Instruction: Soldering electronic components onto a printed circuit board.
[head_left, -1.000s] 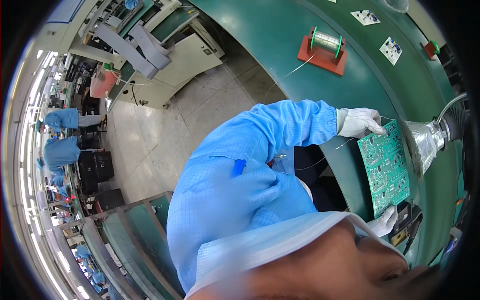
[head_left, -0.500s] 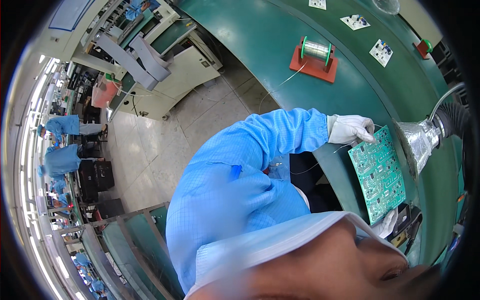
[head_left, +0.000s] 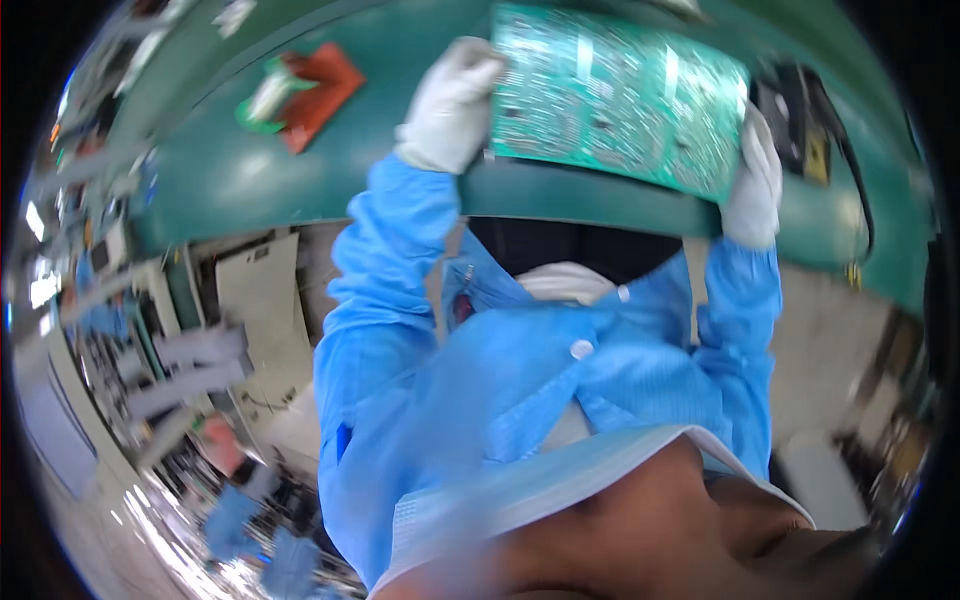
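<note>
A pale blue mask (head_left: pixel 560 485) is covering the nearest part of the view, and beyond it a blue coat (head_left: pixel 640 350) is spreading toward the table (head_left: pixel 205 195), its two sleeves reaching over the near edge. The left hand (head_left: pixel 450 105), in a white glove, is gripping the green board (head_left: pixel 610 105) at its left side, fingers closing on the rim. The right hand (head_left: pixel 755 185), also gloved in white, is gripping the board's right side near its lower corner. Between them the board is lying across the view above the table, past the middle of its near edge, its crowded face showing; whether it is touching the table I cannot tell. Just beside the right hand, toward the table's right end, a black device (head_left: pixel 785 120) is sitting, with a dark cord (head_left: pixel 862 185) curving toward the near edge. Well apart on the left part of the table, a spool (head_left: pixel 270 95) is resting on a red stand (head_left: pixel 325 85), both blurring. Farther off, past the near edge at left, a pale cabinet (head_left: pixel 265 310) is standing.
</note>
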